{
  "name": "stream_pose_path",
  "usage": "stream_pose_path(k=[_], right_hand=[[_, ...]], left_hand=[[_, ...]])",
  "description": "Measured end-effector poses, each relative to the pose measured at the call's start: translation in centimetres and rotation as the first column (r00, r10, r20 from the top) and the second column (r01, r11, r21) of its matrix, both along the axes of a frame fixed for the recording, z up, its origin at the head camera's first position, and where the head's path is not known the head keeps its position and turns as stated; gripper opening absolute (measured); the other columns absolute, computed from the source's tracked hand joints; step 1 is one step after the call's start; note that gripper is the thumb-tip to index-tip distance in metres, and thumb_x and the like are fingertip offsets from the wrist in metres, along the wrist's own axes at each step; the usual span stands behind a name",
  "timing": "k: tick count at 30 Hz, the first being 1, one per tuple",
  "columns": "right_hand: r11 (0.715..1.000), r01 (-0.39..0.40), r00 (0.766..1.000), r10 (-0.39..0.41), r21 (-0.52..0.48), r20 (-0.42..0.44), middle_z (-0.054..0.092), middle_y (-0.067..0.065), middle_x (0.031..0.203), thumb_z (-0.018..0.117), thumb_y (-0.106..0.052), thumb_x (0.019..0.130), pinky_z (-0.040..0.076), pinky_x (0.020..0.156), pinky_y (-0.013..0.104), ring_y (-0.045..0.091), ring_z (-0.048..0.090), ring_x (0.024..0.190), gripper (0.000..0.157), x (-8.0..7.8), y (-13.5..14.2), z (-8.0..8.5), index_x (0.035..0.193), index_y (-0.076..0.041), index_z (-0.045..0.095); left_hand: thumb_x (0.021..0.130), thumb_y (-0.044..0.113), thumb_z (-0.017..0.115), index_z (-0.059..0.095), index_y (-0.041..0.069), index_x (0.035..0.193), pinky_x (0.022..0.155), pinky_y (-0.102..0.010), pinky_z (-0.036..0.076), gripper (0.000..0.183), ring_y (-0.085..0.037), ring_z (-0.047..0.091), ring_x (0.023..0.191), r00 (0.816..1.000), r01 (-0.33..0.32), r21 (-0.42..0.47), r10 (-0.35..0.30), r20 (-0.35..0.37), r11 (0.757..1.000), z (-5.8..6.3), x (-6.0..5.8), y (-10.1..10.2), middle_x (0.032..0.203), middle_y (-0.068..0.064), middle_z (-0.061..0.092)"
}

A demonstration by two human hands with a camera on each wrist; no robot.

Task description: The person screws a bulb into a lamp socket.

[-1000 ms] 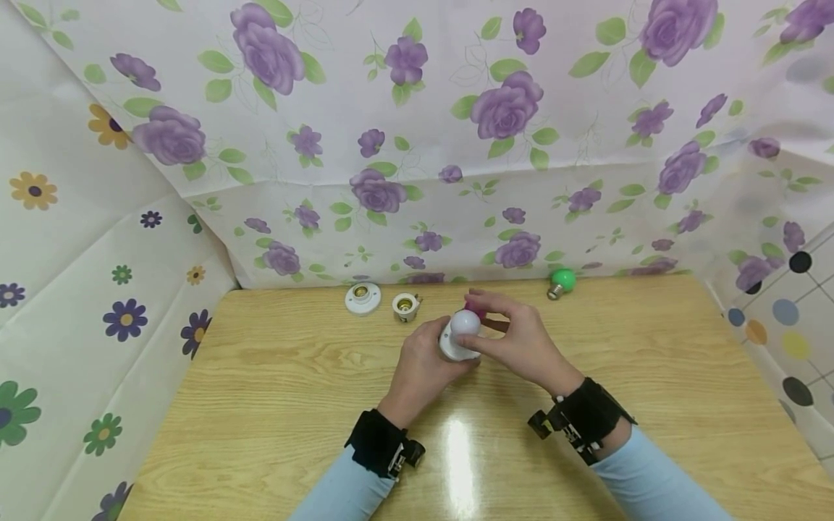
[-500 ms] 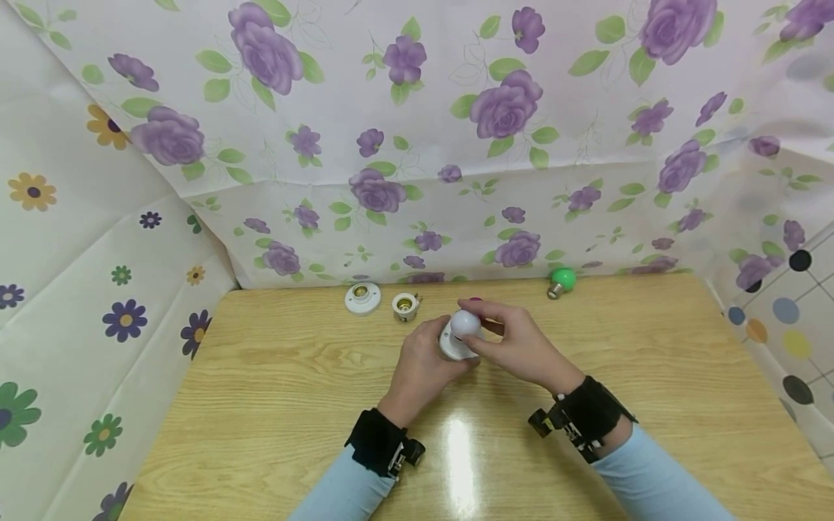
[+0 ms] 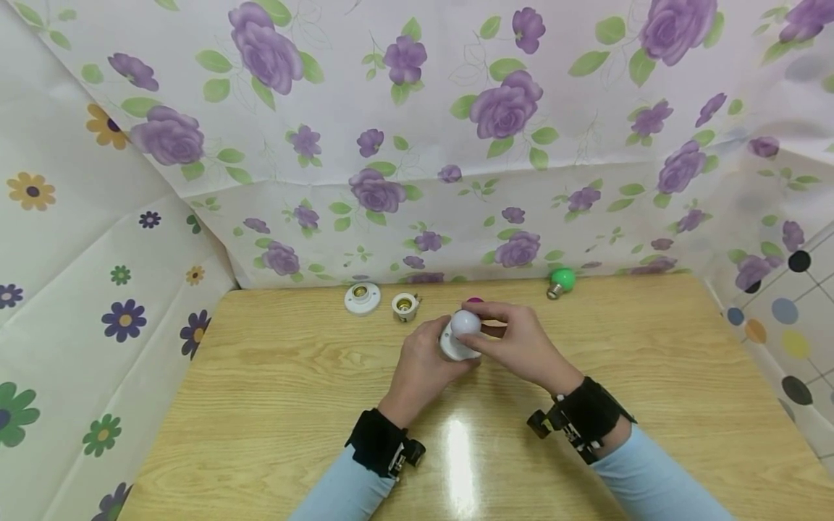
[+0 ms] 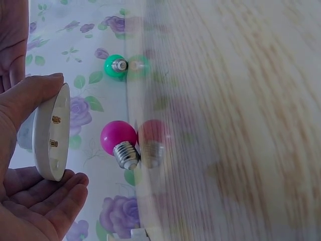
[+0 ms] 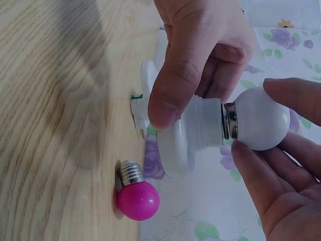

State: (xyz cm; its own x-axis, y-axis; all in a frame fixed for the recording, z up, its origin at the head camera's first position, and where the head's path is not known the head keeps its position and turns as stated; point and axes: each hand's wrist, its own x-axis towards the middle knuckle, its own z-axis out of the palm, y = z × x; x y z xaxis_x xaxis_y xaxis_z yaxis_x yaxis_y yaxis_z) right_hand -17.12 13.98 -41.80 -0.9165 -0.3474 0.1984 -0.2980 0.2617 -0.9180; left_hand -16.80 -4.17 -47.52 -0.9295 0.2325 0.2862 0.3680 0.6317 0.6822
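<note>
My left hand (image 3: 417, 369) grips a white round lamp holder (image 5: 173, 145) by its flange, thumb on one side and fingers on the other. In the left wrist view, the holder's hollow back shows two brass screws. A white light bulb (image 5: 261, 118) sits at the holder's mouth, with part of its metal thread showing between globe and socket. The thumb and fingers of my right hand (image 3: 524, 344) pinch the bulb's globe. Behind the hands lies a pink bulb (image 4: 118, 137) on the table, mostly hidden in the head view.
Two more lamp holders, a round flanged one (image 3: 363, 298) and a smaller one (image 3: 405, 307), stand along the back of the wooden table (image 3: 280, 405). Farther right rests a green bulb (image 3: 563, 279). Flowered cloth (image 3: 417, 145) rises behind the table.
My right fingers have shifted around the white bulb's globe, drawing back and then closing on it again. The left hand holds the lamp holder in the same place.
</note>
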Motion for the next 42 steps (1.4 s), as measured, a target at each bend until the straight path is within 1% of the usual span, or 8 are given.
stream_pose_path(k=[6,12,17,22,29,32,38,42], right_hand=[[0.999,0.021,1.0,-0.022,-0.041,-0.006,0.057,0.009,0.12,0.074,-0.012,0.078,0.049,0.077,0.029,0.021,0.054,0.109,0.044,0.3,-0.1,0.4,0.118,-0.002,0.06],[1.0,0.003,0.998,-0.003,-0.001,-0.055,0.056,0.001,0.123,0.074,-0.028,0.079,0.048,0.082,0.035,0.013,0.053,0.111,0.048,-0.5,0.5,-0.9,0.122,-0.013,0.059],[1.0,-0.011,0.995,0.014,0.023,-0.094,0.056,-0.004,0.122,0.071,-0.036,0.081,0.046,0.086,0.038,0.012,0.054,0.108,0.053,-0.8,0.7,-0.8,0.129,-0.02,0.054],[0.998,-0.047,0.995,0.051,0.045,-0.083,0.053,-0.004,0.127,0.071,-0.031,0.082,0.045,0.088,0.034,0.014,0.051,0.112,0.054,-0.7,0.7,-0.5,0.131,-0.02,0.052],[0.997,-0.068,0.996,0.07,0.031,-0.06,0.052,0.006,0.129,0.069,-0.012,0.083,0.043,0.088,0.047,0.025,0.051,0.113,0.048,0.3,0.0,1.0,0.128,-0.007,0.053],[0.997,-0.072,0.996,0.074,0.03,-0.049,0.051,0.011,0.129,0.067,-0.007,0.084,0.044,0.088,0.046,0.027,0.051,0.112,0.045,0.8,-0.2,2.1,0.126,-0.003,0.054],[0.997,-0.066,0.997,0.067,0.037,-0.029,0.051,0.012,0.129,0.067,-0.004,0.083,0.046,0.086,0.039,0.024,0.051,0.113,0.04,1.2,-0.3,2.7,0.122,-0.002,0.057],[0.998,-0.062,0.997,0.063,0.029,-0.038,0.052,0.012,0.128,0.068,-0.005,0.083,0.046,0.086,0.043,0.024,0.051,0.114,0.04,1.2,-0.3,2.7,0.122,-0.003,0.058]], left_hand=[[0.071,0.049,0.076,0.053,0.022,0.126,0.083,-0.028,0.045,0.065,-0.005,0.05,0.103,1.0,0.003,0.0,-0.003,-0.004,1.0,-0.1,0.0,0.0,0.113,0.009,0.054],[0.071,0.049,0.076,0.052,0.021,0.127,0.084,-0.027,0.044,0.067,-0.005,0.05,0.104,1.0,0.008,-0.007,-0.008,-0.001,1.0,-0.2,-0.1,-0.1,0.114,0.008,0.054],[0.069,0.048,0.077,0.053,0.02,0.127,0.085,-0.027,0.043,0.069,-0.006,0.05,0.104,1.0,0.015,-0.002,-0.015,0.0,1.0,-0.2,-0.1,-0.1,0.114,0.007,0.055],[0.07,0.048,0.077,0.053,0.021,0.128,0.084,-0.027,0.044,0.068,-0.005,0.05,0.104,1.0,0.021,-0.005,-0.021,0.001,1.0,0.0,-0.1,-0.1,0.114,0.008,0.055],[0.07,0.049,0.076,0.054,0.022,0.125,0.084,-0.026,0.044,0.065,-0.003,0.049,0.104,1.0,0.024,-0.01,-0.024,-0.01,1.0,-0.1,0.0,-0.2,0.114,0.01,0.054],[0.07,0.048,0.076,0.054,0.022,0.125,0.083,-0.026,0.044,0.065,-0.003,0.049,0.104,1.0,0.019,-0.013,-0.019,-0.007,1.0,-0.1,0.0,-0.2,0.114,0.011,0.054],[0.071,0.048,0.076,0.053,0.022,0.126,0.083,-0.025,0.044,0.065,-0.003,0.049,0.104,1.0,0.013,-0.018,-0.013,0.012,1.0,-0.1,0.0,-0.2,0.114,0.011,0.054],[0.071,0.049,0.076,0.053,0.022,0.126,0.083,-0.025,0.044,0.065,-0.003,0.049,0.103,1.0,0.013,-0.017,-0.013,0.007,1.0,-0.2,-0.1,-0.2,0.114,0.011,0.054]])
